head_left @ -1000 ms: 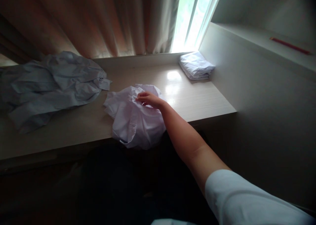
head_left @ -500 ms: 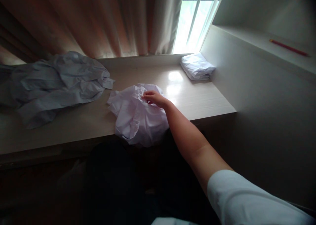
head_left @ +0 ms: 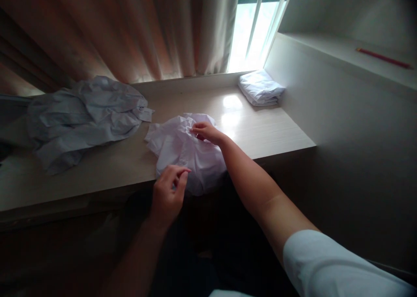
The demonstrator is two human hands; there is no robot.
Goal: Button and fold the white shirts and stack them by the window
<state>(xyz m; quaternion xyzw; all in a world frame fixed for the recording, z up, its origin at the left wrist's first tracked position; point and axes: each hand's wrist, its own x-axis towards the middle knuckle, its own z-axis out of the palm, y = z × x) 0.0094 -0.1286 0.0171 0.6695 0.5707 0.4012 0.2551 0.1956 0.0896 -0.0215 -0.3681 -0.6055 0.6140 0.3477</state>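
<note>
A crumpled white garment (head_left: pixel 182 151) lies on the pale wooden desk (head_left: pixel 260 132), part of it hanging over the front edge. My right hand (head_left: pixel 206 132) rests on top of it, fingers pinched into the cloth. My left hand (head_left: pixel 169 192) is at the garment's near edge by the desk front, fingers curled toward the cloth; whether it grips the fabric is unclear.
A larger heap of grey-white clothes (head_left: pixel 84 119) lies at the left of the desk. A folded white garment (head_left: pixel 260 88) sits in the far right corner by the window. Curtains (head_left: pixel 130 28) hang behind. A white shelf on the right holds a red pencil (head_left: pixel 384 58).
My left hand has come into view from below and reached the garment's near edge. My right hand stays on the cloth, which has shifted slightly.
</note>
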